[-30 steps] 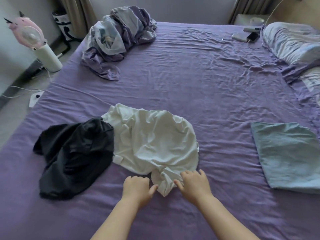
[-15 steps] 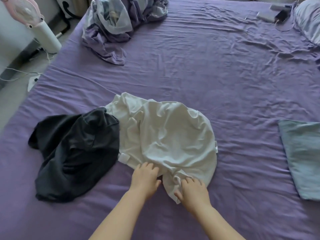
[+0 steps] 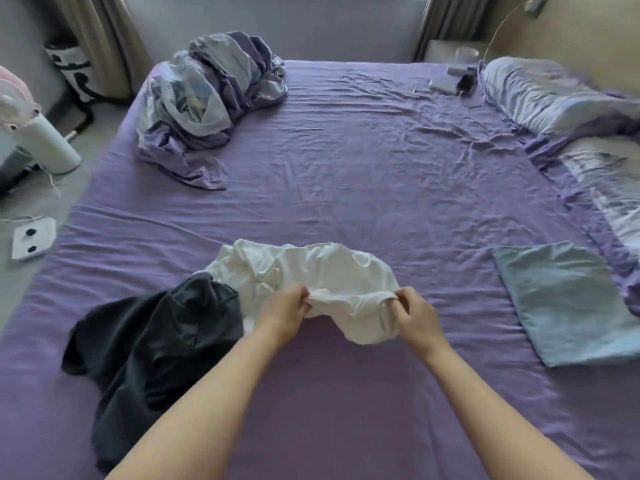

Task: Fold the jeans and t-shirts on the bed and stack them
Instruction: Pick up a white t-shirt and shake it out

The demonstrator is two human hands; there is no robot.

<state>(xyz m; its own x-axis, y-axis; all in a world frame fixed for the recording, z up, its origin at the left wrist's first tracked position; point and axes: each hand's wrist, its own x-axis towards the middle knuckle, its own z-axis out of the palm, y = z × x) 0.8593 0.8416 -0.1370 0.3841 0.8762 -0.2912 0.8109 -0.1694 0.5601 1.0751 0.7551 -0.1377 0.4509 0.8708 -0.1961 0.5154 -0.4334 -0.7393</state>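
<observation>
Your left hand (image 3: pixel 287 306) and right hand (image 3: pixel 414 311) each pinch the near edge of the white t-shirt (image 3: pixel 311 271), fingers curled tight into the cloth and lifting it off the bed (image 3: pixel 346 168). The shirt sits bunched at the middle of the bed, just ahead of you. A dark t-shirt (image 3: pixel 152 341) lies crumpled at its 8 o'clock, touching it. A folded blue garment (image 3: pixel 568 303) rests flat at 3 o'clock, well apart. A rumpled blanket (image 3: pixel 207 105) is heaped at 11 o'clock.
</observation>
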